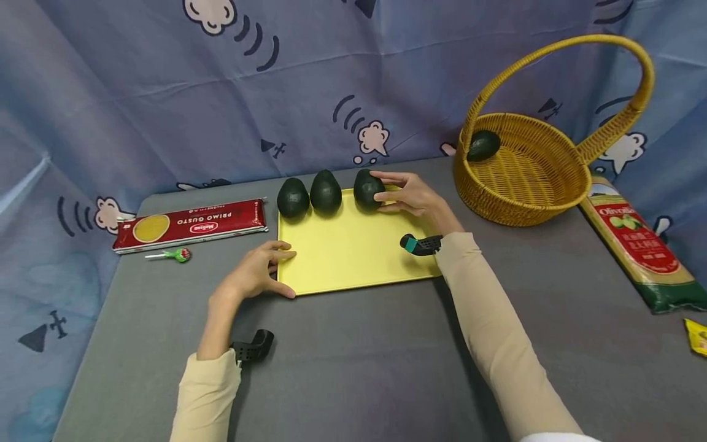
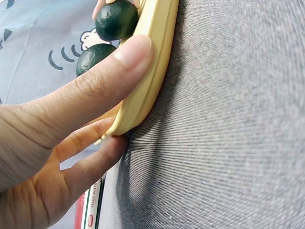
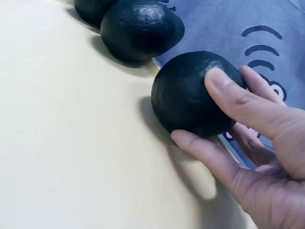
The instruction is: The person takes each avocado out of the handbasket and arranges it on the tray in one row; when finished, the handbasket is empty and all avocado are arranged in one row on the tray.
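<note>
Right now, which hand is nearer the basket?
Right. The right hand grips an avocado left of the basket; the left hand is farther, at the left edge of the tray.

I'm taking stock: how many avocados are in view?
4: two avocados side by side on the far left of the yellow tray, one avocado in the right hand, one avocado in the basket. The basket's near wall may hide others.

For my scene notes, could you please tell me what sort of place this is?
Probably a staged tabletop recording area: a printed cloth backdrop, a grey table and black wrist mounts.
</note>
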`<state>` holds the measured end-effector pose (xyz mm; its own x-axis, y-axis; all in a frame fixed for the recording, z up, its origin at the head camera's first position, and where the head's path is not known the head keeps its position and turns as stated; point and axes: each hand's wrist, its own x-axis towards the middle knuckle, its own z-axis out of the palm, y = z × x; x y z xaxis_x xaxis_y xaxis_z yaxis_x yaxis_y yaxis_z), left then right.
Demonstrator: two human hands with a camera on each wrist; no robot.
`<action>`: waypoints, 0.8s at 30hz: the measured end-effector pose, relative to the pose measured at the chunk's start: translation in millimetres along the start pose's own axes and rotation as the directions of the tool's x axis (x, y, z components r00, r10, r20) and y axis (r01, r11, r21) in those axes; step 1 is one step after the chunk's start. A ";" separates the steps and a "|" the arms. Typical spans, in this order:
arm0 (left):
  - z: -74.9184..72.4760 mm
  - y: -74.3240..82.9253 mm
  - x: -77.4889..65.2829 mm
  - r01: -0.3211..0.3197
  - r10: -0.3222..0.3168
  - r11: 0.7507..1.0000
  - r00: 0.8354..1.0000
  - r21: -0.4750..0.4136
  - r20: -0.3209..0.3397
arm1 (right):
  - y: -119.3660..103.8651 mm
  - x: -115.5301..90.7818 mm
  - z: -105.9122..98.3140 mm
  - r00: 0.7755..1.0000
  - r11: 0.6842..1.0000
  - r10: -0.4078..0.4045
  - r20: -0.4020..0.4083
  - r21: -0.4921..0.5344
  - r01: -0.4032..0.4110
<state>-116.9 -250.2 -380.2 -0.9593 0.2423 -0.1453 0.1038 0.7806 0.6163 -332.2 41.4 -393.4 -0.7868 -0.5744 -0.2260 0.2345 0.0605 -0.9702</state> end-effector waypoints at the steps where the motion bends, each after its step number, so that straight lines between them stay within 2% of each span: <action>1: 0.0 0.0 -0.2 0.000 0.000 1.000 1.000 -0.002 0.001 | -0.9 1.0 1.6 1.000 1.000 0.002 0.004 -0.005 -0.002; 13: -0.3 1.4 -1.3 0.002 -0.001 1.000 1.000 -0.015 0.011 | -7.5 9.2 24.6 0.998 1.000 0.019 0.059 -0.001 -0.019; 19: -0.5 1.2 -1.1 -0.005 0.005 1.000 1.000 0.001 -0.003 | -5.7 11.5 25.3 0.999 1.000 0.014 0.041 -0.007 -0.014; 24: -0.4 1.1 -0.5 -0.006 0.006 1.000 1.000 -0.001 -0.002 | -6.2 9.8 23.3 0.998 1.000 0.026 0.060 0.007 -0.026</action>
<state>-116.4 -249.7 -379.2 -0.9592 0.2458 -0.1397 0.1096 0.7787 0.6178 -328.1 16.3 -387.6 -0.7448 -0.6206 -0.2454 0.2592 0.0699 -0.9633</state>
